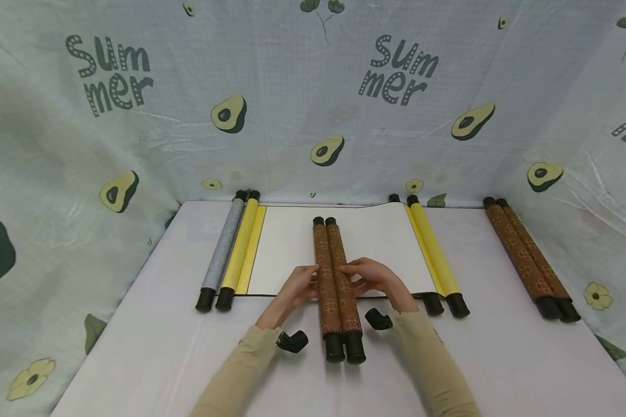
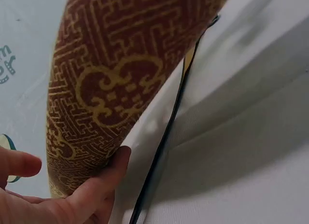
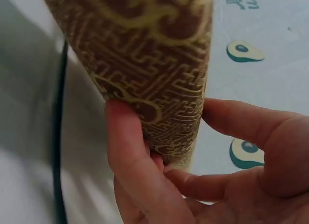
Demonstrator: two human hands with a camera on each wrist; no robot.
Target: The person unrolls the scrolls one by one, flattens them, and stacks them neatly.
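A brown scroll [image 1: 327, 295] with gold patterning is rolled from both ends into two parallel rolls with black end caps. Both hands hold it above an unrolled white sheet [image 1: 287, 249] edged in yellow. At its left side my left hand [image 1: 297, 286] has curled fingers [image 2: 99, 188] under the roll; in the left wrist view the thumb stands apart from it. From the right, my right hand [image 1: 378, 275] grips the other roll, thumb [image 3: 241, 115] on one side and fingers on the other. The scroll's underside is partly hidden.
Yellow rolls [image 1: 438, 255] lie at both ends of the white sheet. Beside the left one is a grey-blue roll [image 1: 223, 243]. Another brown scroll [image 1: 516, 260] rests along the table's right side. Patterned cloth [image 1: 281, 69] walls the table's back and sides.
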